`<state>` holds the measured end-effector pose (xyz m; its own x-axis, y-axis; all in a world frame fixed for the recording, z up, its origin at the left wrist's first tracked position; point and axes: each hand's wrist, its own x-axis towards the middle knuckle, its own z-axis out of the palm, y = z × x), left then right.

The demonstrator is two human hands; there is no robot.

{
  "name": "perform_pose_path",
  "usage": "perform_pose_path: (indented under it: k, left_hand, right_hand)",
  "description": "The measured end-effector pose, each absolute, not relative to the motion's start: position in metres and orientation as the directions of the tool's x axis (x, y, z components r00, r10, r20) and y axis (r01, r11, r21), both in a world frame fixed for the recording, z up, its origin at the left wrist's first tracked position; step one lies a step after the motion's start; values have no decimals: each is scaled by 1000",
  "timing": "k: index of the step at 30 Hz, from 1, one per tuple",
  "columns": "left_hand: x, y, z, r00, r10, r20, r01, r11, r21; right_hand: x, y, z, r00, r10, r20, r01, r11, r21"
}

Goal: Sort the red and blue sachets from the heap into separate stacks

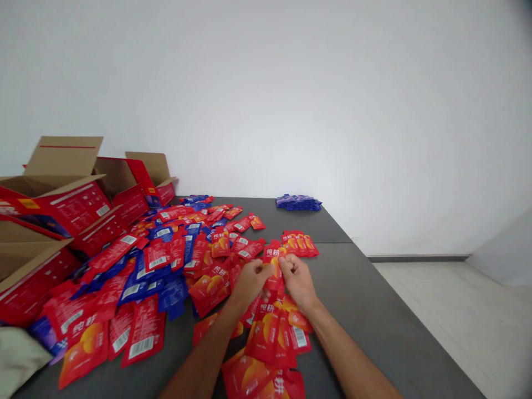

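Observation:
Between my two hands a red snack pouch [273,252] with orange fruit printed on it is held upright, front towards me. My left hand [254,279] pinches its left side, and my right hand [296,277] pinches its right side, thumbs on the front. Below my hands, several red pouches [262,331] lie overlapped between my forearms. Just beyond my right hand rests a row of red pouches [298,244], fanned over one another. To the left spreads a loose heap of red pouches [210,289] and blue pouches [172,295].
Open red cardboard boxes [77,205] stand along the left side. A stack of blue-purple pouches [298,202] lies at the far end of the dark table [353,310]. A pale cloth [20,354] shows at the lower left. A white wall [266,100] rises behind.

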<state>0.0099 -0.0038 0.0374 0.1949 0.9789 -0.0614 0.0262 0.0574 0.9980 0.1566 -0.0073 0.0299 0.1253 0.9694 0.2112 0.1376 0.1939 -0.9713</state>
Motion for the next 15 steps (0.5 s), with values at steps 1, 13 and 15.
perform_pose_path:
  k: [1,13,15]
  left_hand:
    - [11,-5,36,279,956,-94,11,95,995]
    - [7,1,33,170,985,41,-89,-26,996]
    - [6,1,33,180,982,59,-72,-46,996]
  right_hand:
    - [159,-6,30,157,965,210,129,191,-973]
    - [146,-17,41,-208,968,140,-82,125,-989]
    - [145,-18,42,-217,963,163,-123,138,-983]
